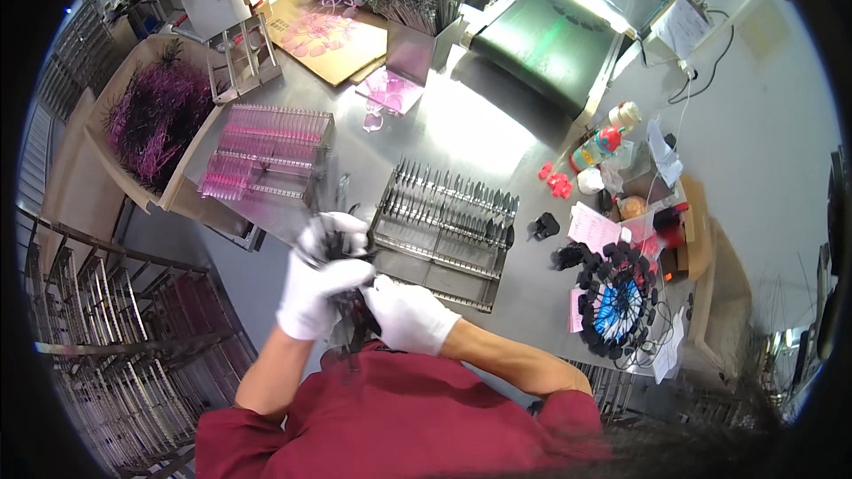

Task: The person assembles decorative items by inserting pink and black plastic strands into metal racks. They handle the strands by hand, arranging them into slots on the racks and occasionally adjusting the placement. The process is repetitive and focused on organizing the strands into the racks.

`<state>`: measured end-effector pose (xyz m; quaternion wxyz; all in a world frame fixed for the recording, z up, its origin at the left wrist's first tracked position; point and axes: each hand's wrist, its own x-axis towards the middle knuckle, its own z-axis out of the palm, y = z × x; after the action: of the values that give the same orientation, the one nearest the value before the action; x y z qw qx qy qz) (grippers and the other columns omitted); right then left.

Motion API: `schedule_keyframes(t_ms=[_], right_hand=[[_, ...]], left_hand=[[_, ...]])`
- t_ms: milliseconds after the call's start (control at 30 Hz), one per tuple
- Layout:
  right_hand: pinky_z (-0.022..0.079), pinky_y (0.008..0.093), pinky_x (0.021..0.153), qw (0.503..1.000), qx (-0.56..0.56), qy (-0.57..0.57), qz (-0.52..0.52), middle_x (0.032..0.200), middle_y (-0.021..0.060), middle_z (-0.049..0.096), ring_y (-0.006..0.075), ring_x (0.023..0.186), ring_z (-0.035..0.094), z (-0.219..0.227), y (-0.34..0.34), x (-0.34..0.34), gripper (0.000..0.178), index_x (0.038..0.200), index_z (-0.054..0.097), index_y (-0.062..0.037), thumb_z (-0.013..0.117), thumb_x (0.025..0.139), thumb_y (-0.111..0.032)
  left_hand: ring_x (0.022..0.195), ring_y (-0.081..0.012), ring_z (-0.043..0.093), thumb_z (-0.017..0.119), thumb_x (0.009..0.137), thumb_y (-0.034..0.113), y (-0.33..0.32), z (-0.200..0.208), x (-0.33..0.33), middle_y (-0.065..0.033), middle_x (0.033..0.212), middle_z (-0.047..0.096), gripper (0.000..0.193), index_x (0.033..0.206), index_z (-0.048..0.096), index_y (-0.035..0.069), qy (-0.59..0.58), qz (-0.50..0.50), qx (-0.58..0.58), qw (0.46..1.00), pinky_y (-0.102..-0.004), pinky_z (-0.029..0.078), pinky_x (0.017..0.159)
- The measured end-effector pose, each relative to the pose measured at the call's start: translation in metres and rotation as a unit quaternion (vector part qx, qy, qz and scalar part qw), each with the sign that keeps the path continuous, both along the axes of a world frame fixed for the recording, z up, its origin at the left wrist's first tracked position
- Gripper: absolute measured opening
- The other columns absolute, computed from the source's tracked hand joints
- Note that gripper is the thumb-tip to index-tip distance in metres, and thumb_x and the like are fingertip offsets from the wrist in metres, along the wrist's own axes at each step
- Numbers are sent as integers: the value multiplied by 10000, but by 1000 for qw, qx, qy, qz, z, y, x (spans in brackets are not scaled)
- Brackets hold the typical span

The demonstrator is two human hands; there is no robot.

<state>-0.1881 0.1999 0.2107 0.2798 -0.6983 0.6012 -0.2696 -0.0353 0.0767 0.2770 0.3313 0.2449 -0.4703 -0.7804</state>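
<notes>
My left hand (312, 288), in a white glove, is wrapped round a bunch of dark slender pieces (341, 244) with thin tips poking out above the fingers. Close against its right side, my right hand (410, 314), also gloved in white, has its fingers pinched together at the bunch; what lies between those fingertips is hidden. Just beyond the right hand stands a metal rack (435, 268). Several dark, narrow, pointed pieces (453, 204) stand upright in rows in its far part, while its near slots show bare metal.
At the left, a second rack (266, 151) holds pinkish clear pieces beside a bin (160, 115) of purple and black strands. A metal box (413, 49) of thin rods stands far back. Bottles (596, 149) and a ring of black-tipped pieces (614, 302) lie right.
</notes>
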Motion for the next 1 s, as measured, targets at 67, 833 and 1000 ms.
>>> schedule_keyframes(t_ms=[67,833,1000], right_hand=[[598,467,852,999,28,11,-17,1169,201,687,404,1001,691,23,9,-18,433,1194,664,-75,812,791,-132],[616,497,802,969,24,244,-18,1087,212,666,418,867,710,19,-40,-17,378,1166,615,-38,770,852,-179],[624,483,721,977,-23,187,-104,1127,218,648,413,893,734,33,-16,-25,487,1317,606,-70,771,935,-323]], left_hand=[[829,-282,703,692,829,-38,-10,10,16,-166,1050,712,488,1308,627,30,110,47,196,973,-403,627,676],[1029,-306,722,632,1072,204,-39,-15,46,-201,1167,708,448,1486,490,107,92,4,156,983,-475,630,915],[1142,-308,615,699,1001,332,-190,-11,129,-93,1148,663,313,1224,694,114,-81,-42,-336,937,-457,532,1010]])
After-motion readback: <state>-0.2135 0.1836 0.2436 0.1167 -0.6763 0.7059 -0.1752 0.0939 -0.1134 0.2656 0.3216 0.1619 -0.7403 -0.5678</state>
